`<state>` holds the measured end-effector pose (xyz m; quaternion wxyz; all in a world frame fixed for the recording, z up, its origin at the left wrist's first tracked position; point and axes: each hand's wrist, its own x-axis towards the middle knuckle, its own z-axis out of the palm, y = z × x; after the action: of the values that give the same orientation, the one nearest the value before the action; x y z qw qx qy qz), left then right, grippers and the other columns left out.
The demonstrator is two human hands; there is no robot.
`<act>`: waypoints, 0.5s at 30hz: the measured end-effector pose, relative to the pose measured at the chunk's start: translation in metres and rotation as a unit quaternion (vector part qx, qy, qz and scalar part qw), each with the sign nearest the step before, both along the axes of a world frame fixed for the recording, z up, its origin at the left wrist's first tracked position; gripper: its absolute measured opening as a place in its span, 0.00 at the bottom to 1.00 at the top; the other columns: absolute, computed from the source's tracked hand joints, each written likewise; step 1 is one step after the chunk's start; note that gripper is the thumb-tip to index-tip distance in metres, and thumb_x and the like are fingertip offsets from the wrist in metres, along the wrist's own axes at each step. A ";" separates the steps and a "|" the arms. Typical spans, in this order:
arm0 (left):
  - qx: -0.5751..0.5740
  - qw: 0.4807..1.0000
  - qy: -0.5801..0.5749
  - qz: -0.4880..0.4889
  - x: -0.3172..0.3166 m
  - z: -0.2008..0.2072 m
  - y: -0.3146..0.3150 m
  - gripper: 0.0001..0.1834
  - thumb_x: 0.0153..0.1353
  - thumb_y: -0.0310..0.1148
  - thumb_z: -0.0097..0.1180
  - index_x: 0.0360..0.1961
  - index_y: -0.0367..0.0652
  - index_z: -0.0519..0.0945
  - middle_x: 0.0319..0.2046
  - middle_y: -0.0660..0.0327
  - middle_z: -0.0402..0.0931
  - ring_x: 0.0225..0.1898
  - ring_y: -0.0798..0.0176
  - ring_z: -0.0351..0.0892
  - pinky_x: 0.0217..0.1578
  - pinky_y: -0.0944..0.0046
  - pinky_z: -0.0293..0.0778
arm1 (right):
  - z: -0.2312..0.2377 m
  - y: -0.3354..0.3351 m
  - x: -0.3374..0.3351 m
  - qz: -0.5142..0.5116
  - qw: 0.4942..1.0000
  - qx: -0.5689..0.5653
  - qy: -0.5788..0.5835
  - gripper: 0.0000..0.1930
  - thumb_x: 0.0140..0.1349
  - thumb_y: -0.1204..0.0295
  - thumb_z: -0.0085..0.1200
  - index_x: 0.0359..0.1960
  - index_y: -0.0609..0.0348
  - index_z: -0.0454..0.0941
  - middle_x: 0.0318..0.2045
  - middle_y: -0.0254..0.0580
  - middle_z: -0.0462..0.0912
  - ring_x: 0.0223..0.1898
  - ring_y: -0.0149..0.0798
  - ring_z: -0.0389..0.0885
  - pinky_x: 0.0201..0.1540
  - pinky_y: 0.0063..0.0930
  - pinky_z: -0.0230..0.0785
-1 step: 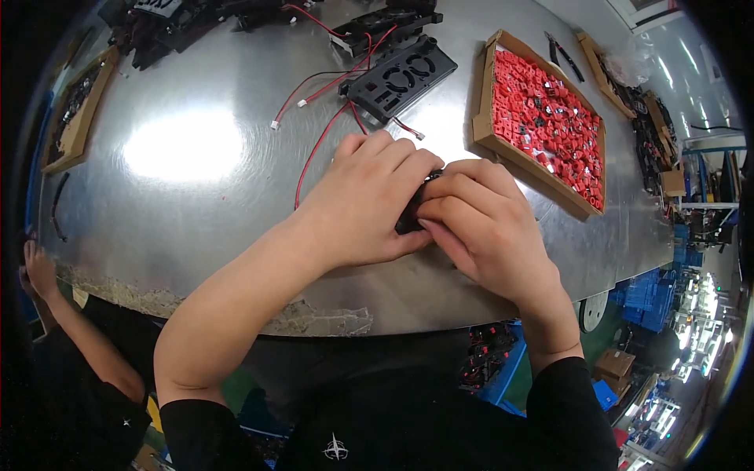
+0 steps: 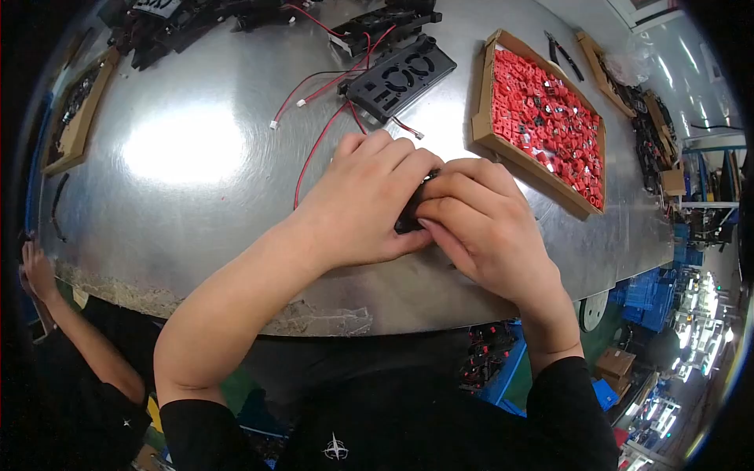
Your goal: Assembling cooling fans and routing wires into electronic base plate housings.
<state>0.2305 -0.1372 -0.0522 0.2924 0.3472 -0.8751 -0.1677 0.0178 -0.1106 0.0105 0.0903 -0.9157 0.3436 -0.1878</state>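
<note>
Close together over the metal table, both my hands are closed round a small black part [image 2: 406, 223], mostly hidden by fingers. My left hand [image 2: 375, 188] wraps it from the left, thumb along its near side. With bent fingers and thumb, my right hand [image 2: 483, 216] grips it from the right. Just beyond them lies a black plastic housing with round fan-like openings [image 2: 400, 78]. A red wire [image 2: 314, 149] curves from beside the housing down behind my left forearm. White connectors end several thin wires nearby.
A cardboard tray [image 2: 542, 163] of small red parts stands right of my hands, with pliers [image 2: 561, 56] beyond it. More black housings [image 2: 385, 23] lie at the far edge. Another tray [image 2: 75, 133] is at far left, near another person's hand [image 2: 38, 271]. The table's front edge [image 2: 338, 323] is worn.
</note>
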 end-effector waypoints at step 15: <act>-0.006 1.000 -0.011 0.010 0.001 0.002 -0.001 0.39 0.48 0.50 0.78 0.59 0.46 0.79 0.50 0.59 0.80 0.55 0.53 0.76 0.59 0.50 0.65 | 0.002 0.039 0.006 -0.110 0.983 0.114 0.095 0.25 0.61 0.77 0.58 0.62 0.60 0.79 0.19 0.42 0.80 0.19 0.49 0.83 0.24 0.45 0.73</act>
<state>0.2313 -0.1378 -0.0506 0.2862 0.3564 -0.8758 -0.1553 0.0240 -0.0712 0.0123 0.1401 -0.8699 0.4680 -0.0685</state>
